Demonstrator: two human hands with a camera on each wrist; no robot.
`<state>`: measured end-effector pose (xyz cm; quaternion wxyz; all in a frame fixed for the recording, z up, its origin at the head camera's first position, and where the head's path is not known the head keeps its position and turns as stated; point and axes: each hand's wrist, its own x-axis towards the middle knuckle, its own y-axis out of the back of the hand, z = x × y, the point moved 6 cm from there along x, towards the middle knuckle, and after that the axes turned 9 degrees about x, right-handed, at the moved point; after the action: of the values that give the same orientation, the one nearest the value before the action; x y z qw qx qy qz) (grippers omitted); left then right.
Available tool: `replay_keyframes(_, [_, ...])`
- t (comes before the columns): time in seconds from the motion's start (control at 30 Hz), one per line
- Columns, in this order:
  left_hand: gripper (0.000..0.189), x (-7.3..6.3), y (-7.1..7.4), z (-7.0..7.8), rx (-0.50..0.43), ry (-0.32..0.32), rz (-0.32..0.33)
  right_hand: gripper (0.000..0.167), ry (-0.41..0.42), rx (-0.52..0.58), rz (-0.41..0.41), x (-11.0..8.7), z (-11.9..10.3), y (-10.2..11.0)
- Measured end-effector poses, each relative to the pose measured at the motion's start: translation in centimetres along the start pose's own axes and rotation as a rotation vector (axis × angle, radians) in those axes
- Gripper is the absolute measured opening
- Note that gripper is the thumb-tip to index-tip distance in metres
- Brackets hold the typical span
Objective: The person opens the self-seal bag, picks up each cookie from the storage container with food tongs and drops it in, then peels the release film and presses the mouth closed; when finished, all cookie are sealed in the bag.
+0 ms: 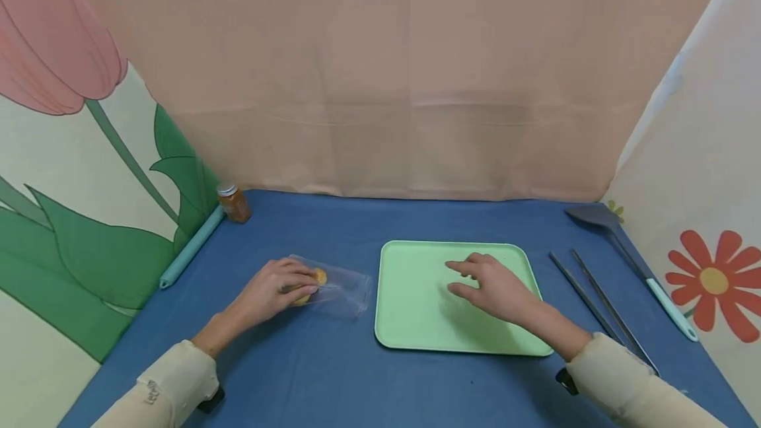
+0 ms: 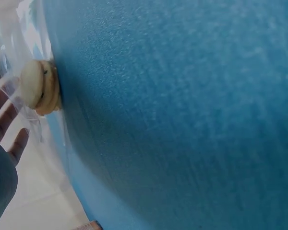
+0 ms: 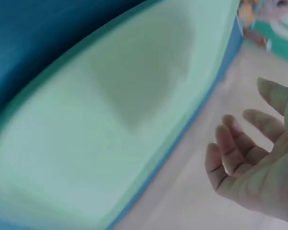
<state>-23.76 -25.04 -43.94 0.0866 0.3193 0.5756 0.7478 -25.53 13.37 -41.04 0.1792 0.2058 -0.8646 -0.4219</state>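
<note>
On the left side of the blue cloth, my left hand point(image 1: 284, 288) holds a clear plastic bag point(image 1: 347, 289) with round yellow cookies point(image 1: 320, 276) in it. The bag's flat end extends right toward the tray. Up close in the left wrist view, a cookie point(image 2: 38, 86) looks pale on one face, with layers at its side, and the fingers point(image 2: 19, 143) lie beside it at the bag. My right hand point(image 1: 492, 286) hovers over a light green tray point(image 1: 410, 329), fingers spread and loosely bent, holding nothing. Its shadow falls on the tray.
At the right lie metal tongs point(image 1: 606, 306) and a dark spatula point(image 1: 624, 249) with a pale blue handle. A jar with a silver lid point(image 1: 234, 202) stands at the back left, near a rolled light-blue tube point(image 1: 193, 246). Fabric walls border the table.
</note>
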Motion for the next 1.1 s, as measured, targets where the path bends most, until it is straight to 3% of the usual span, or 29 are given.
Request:
replay_keyframes(0.17, [0.017,-0.2,-0.1,0.2,-0.007,-0.012,0.009,0.044,0.089,0.064,-0.061,4.0,-2.7,-4.2])
replay_keyframes(0.4, [0.017,-0.3,-0.4,0.2,0.006,-0.010,-0.003,0.037,0.114,-0.002,-0.021,7.2,-4.4,-8.1])
replay_keyframes(0.87, [0.017,-0.1,-0.5,0.1,0.004,0.009,-0.042,0.026,0.042,-0.072,-0.073,9.9,-6.3,-10.8])
replay_keyframes(1.1, [0.018,0.1,-0.4,0.2,0.000,-0.010,-0.025,0.014,0.036,-0.070,-0.076,10.5,-6.5,-11.2])
